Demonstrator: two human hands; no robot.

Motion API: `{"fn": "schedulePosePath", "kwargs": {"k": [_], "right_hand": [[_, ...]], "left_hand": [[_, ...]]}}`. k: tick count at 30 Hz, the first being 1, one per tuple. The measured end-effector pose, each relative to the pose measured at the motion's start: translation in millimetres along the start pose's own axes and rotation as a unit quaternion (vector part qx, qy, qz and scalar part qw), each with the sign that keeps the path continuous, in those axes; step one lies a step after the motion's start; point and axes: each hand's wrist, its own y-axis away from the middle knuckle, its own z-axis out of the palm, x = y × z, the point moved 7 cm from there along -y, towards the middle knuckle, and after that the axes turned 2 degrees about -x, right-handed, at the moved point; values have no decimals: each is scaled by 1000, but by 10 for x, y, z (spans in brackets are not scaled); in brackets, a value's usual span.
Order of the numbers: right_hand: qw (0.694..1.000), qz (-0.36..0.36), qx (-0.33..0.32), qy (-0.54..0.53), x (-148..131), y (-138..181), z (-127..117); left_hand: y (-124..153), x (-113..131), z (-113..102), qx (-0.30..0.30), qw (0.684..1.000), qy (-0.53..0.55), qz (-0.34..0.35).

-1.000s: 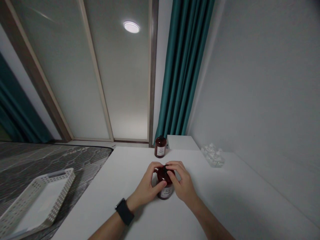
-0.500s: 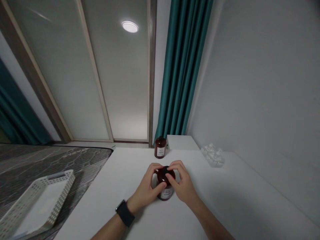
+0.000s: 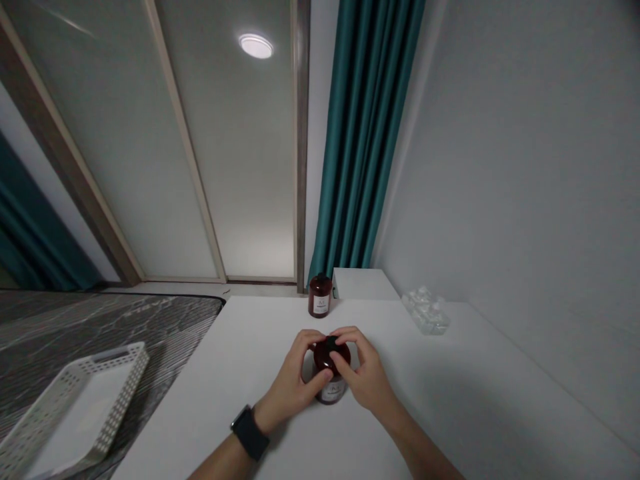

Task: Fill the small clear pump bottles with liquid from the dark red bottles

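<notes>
two hands [image 3: 296,379] clasping brown bottle [image 3: 325,360], cap [image 3: 331,341] partly hidden, label [image 3: 331,393] blurred, basket [image 3: 129,381] cropped

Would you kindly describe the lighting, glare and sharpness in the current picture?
Head view: dim lighting; a round light glares in the door panel; a soft shadow lies on the white table, right of the right hand; print on the held bottle is too small to read.

Bottle [image 3: 324,359]: glossy, dark reddish-brown, round-shouldered. Black cap [image 3: 331,341] at top; pale label [image 3: 332,391] on front. Stands upright on white table [image 3: 220,380].
</notes>
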Motion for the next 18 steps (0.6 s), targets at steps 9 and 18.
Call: {"fn": "schedulePosePath", "kwargs": {"k": [9, 18], "right_hand": [[1000, 4, -6, 5, 31, 21, 14], [999, -27, 18, 17, -42, 5, -12]], "left_hand": [[6, -3, 7, -6, 1000, -5, 5], [21, -25, 18, -5, 1000, -9, 12]]}}
